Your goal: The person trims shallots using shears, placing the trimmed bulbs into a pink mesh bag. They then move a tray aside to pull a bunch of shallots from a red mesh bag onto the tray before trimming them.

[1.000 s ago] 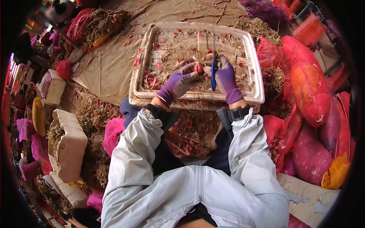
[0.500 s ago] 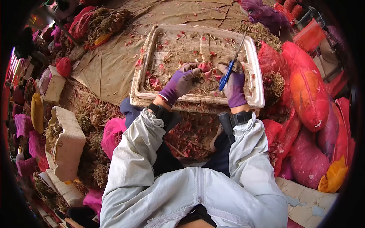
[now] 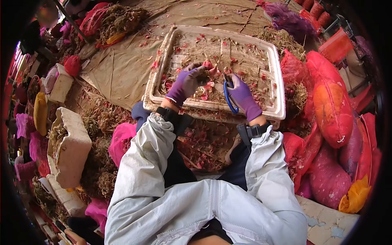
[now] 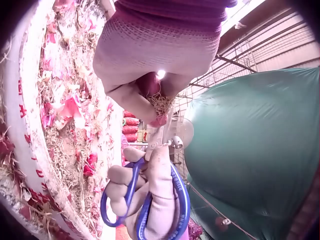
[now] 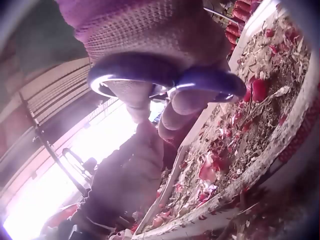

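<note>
A red bulb (image 3: 208,65) with dry roots is pinched in my gloved left hand (image 3: 184,84), over the left middle of a shallow white foam tray (image 3: 279,77). The roots (image 4: 161,105) stick out below the fingertips in the left wrist view. My gloved right hand (image 3: 242,94) grips blue-handled scissors (image 3: 227,97), thumb and fingers through the loops. Their blades point toward the bulb, with the tips close by its roots. In the right wrist view the blue handle loops (image 5: 132,70) show around the fingers, and bright glare hides part of the blades.
Dry roots, soil and red skins litter the tray. Stuffed red mesh sacks (image 3: 332,102) crowd its right side. At the left stand a foam box (image 3: 75,153), a pink mesh bag (image 3: 122,143) and heaps of dry roots. A brown tarp (image 3: 116,71) covers the floor beyond.
The right hand swung the scissors out to the right, then back left, bringing the blades to the bulb. My left hand keeps hold of a bulb, shifting slightly.
</note>
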Demonstrator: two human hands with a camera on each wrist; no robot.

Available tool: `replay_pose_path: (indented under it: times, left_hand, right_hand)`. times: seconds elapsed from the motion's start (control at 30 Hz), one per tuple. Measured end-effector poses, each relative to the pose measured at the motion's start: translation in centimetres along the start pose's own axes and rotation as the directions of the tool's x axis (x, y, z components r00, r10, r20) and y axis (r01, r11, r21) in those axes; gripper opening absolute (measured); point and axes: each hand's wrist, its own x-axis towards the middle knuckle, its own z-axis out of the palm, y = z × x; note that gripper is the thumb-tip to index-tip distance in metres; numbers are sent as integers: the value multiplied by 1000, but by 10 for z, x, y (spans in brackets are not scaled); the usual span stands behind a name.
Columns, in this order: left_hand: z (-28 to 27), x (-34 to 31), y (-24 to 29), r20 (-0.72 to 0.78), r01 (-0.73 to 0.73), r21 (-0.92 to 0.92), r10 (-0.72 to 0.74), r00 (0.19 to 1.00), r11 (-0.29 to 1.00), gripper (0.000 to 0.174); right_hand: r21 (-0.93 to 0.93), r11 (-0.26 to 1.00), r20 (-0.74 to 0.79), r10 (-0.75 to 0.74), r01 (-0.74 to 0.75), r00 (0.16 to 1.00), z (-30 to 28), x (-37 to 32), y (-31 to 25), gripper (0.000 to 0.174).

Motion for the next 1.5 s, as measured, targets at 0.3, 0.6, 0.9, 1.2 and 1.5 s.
replay_pose_path:
  times: [0.3,0.6,0.9,1.2,1.5]
  left_hand:
    - [18,2,-22,27,-156,77,155,988,985,30]
    - [27,5,-28,2,-160,393,173,985,906,45]
    - [46,-5,-32,-130,-182,777,436,890,603,19]
    - [-5,1,-11,260,-338,941,646,717,-4,33]
    - [27,4,-3,-454,-247,460,465,760,853,36]
  right_hand:
    - [785,620,-75,108,-8,991,15,6,-3,21]
    - [743,664,0,137,-91,991,3,-8,-21,16]
    - [704,678,220,75,-211,973,5,-13,-10,21]
    - [-51,953,-47,-301,298,953,0,-14,-26,75]
    - [-287,917,-16,-292,275,956,21,-19,-24,88]
